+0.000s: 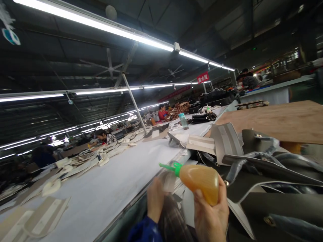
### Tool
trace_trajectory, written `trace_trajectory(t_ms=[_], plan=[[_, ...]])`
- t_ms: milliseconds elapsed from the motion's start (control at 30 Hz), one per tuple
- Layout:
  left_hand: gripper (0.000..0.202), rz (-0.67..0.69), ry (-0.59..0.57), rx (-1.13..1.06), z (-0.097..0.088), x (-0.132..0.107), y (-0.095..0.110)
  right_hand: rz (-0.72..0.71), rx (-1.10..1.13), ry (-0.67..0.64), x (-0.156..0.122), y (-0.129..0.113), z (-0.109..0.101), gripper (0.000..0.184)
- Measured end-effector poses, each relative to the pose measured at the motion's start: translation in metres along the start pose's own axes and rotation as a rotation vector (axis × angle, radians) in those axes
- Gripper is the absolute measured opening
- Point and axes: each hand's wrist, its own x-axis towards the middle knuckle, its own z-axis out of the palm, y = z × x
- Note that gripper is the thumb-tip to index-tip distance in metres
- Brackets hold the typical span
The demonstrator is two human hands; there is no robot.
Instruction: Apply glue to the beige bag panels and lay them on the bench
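Observation:
My right hand (210, 218) is wrapped round a squeeze bottle (199, 178) of amber liquid. The bottle is tilted on its side, its green cap and nozzle (174, 168) pointing left. Lower and to the left, my left hand (155, 198) comes out of a blue sleeve (146, 230) by the table edge, smeared by motion so that its fingers do not show clearly. Pale flat pieces (188, 203) lie below and behind the bottle, partly hidden by my hands.
A long white-topped table (121, 174) runs away to the left, with cut pieces (47, 215) along it. Dark panels with wrapped handles (272, 168) are heaped at right. A water bottle (183, 121) stands farther back. Several people work beyond, one in red (163, 112).

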Motion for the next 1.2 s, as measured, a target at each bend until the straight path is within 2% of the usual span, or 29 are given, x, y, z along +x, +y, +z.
trace_trajectory(t_ms=[67,133,233,333,400,467,533,667,767,867,900,933,967,1000,1033,1067,1100,1133,1167,1200], plan=[[0.051,-0.067,0.043,-0.075,-0.032,-0.010,-0.007,0.028,0.039,0.066,0.001,-0.008,0.004,0.089],[0.056,-0.117,0.100,-0.153,-0.058,-0.027,-0.012,0.007,0.067,0.075,0.000,-0.013,0.007,0.085],[0.061,-0.218,0.178,-0.362,-0.083,-0.052,-0.015,-0.017,0.083,0.024,-0.003,-0.015,0.012,0.080],[0.068,-0.329,0.220,-0.565,-0.096,-0.068,-0.015,-0.009,0.084,-0.011,-0.008,-0.012,0.017,0.082],[0.066,-0.346,0.276,-0.641,-0.100,-0.075,-0.016,-0.015,0.056,-0.026,-0.012,-0.007,0.020,0.083],[0.067,-0.358,0.393,-0.726,-0.098,-0.081,-0.016,0.004,0.024,-0.049,-0.016,-0.001,0.024,0.084],[0.072,-0.379,0.433,-0.803,-0.089,-0.085,-0.012,0.058,0.014,-0.084,-0.021,0.007,0.027,0.081],[0.067,-0.360,0.245,-0.834,-0.055,-0.086,0.004,0.227,0.049,-0.191,-0.034,0.022,0.034,0.069],[0.066,-0.355,0.106,-0.779,-0.036,-0.080,0.020,0.416,0.066,-0.277,-0.041,0.035,0.041,0.069],[0.059,-0.354,-0.175,-0.578,-0.037,-0.079,0.029,0.490,0.086,-0.318,-0.041,0.054,0.046,0.065],[0.059,-0.348,-0.265,-0.482,-0.044,-0.081,0.029,0.491,0.099,-0.331,-0.039,0.062,0.046,0.062],[0.059,-0.340,-0.295,-0.375,-0.054,-0.085,0.028,0.492,0.112,-0.344,-0.037,0.070,0.046,0.058],[0.059,-0.305,-0.237,-0.260,-0.066,-0.090,0.024,0.493,0.127,-0.355,-0.035,0.077,0.046,0.055],[0.058,-0.244,-0.114,-0.145,-0.081,-0.096,0.017,0.497,0.141,-0.369,-0.032,0.085,0.044,0.052],[0.053,-0.147,0.113,0.004,-0.097,-0.103,0.008,0.505,0.153,-0.379,-0.030,0.093,0.043,0.052],[0.042,-0.002,0.404,0.157,-0.113,-0.111,-0.002,0.515,0.162,-0.381,-0.029,0.100,0.041,0.051],[0.032,0.105,0.610,0.285,-0.128,-0.119,-0.015,0.530,0.167,-0.376,-0.027,0.106,0.039,0.051],[0.030,0.146,0.746,0.376,-0.141,-0.126,-0.029,0.545,0.173,-0.370,-0.027,0.112,0.037,0.051],[0.038,0.129,0.807,0.399,-0.149,-0.134,-0.044,0.559,0.179,-0.369,-0.027,0.117,0.036,0.050],[0.048,0.052,0.852,0.363,-0.154,-0.142,-0.059,0.569,0.185,-0.369,-0.027,0.121,0.035,0.050]])
